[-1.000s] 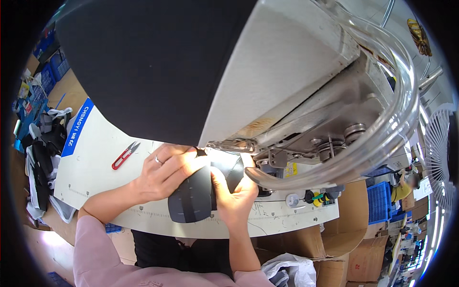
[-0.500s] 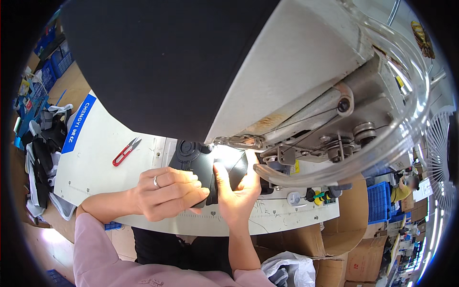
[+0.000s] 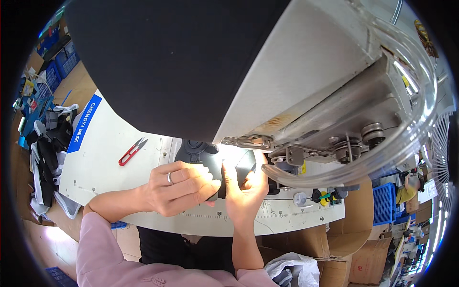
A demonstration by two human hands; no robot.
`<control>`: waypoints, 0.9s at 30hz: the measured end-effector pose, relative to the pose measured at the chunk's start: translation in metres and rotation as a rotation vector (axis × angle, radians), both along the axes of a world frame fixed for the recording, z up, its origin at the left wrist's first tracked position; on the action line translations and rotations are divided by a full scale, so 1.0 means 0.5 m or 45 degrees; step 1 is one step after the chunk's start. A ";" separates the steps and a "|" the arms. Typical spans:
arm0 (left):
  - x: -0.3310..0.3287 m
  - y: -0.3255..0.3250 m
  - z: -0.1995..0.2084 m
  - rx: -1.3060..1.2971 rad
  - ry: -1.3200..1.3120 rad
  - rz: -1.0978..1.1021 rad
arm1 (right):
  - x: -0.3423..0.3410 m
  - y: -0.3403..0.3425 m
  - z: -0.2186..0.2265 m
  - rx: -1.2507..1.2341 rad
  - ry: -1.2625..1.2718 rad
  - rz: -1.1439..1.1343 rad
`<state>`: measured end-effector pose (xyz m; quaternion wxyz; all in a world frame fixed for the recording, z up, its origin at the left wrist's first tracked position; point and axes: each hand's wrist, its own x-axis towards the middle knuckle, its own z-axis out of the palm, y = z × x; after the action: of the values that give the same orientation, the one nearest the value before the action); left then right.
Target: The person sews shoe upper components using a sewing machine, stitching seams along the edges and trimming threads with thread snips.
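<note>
A black piece of material (image 3: 184, 155) with a round ringed part lies under the head of a sewing machine (image 3: 291, 81), lit by a bright lamp near the needle area. With its fingers curled together, my left hand (image 3: 179, 189), a ring on one finger, grips the near left edge of this piece. My right hand (image 3: 246, 191) holds the piece from the right, thumb on top and the other fingers along the side and partly underneath. Glare and the machine head hide the needle and the far part of the piece.
Red-handled thread snips (image 3: 132, 152) lie on the white sewing table (image 3: 103, 167), left of my hands. At the right edge of the table are a white bobbin-like part (image 3: 300, 199) and small tools. Black and white pieces (image 3: 48, 158) are heaped at left. Cardboard boxes (image 3: 351, 220) stand at lower right.
The view has shifted slightly. The black piece sits a little farther under the machine head, with both hands still on it. A metal thread lever on the machine has moved out of sight.
</note>
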<state>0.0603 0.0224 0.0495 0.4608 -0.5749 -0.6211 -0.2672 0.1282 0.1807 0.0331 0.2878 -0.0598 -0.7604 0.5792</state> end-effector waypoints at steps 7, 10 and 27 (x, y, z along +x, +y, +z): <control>-0.015 -0.002 -0.009 -0.024 -0.129 -0.044 | -0.007 0.003 -0.023 -0.192 0.026 0.068; -0.022 -0.001 -0.014 -0.036 -0.189 -0.064 | -0.006 0.002 -0.022 -0.222 0.009 0.079; -0.043 -0.030 0.038 -0.183 -0.240 -0.049 | -0.002 0.063 -0.002 1.116 0.373 -0.140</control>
<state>0.0388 0.0077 0.0686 0.3527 -0.5904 -0.6683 -0.2836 0.1271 0.2123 0.0319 0.4206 0.1097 -0.8805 0.1895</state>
